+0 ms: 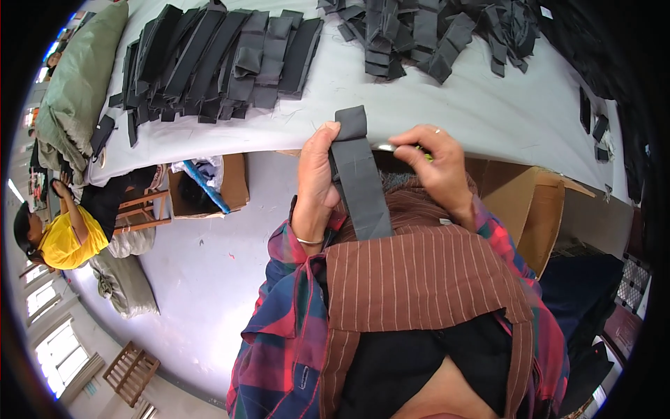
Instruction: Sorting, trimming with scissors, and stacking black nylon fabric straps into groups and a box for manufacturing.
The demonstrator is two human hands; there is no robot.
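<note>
While my left hand (317, 174) clamps the dark fabric strip (359, 174) between thumb and fingers, its top folding over, my right hand (433, 164) grips a small tool (401, 149) just beside it.

Both forearms rise from the lower middle of the frame to its centre. The left hand (317, 174) stands upright, fingers curled shut, thumb on top, a bangle at the wrist. The right hand (436, 164) sits just right of it, knuckles up, fingers bent closed.
</note>
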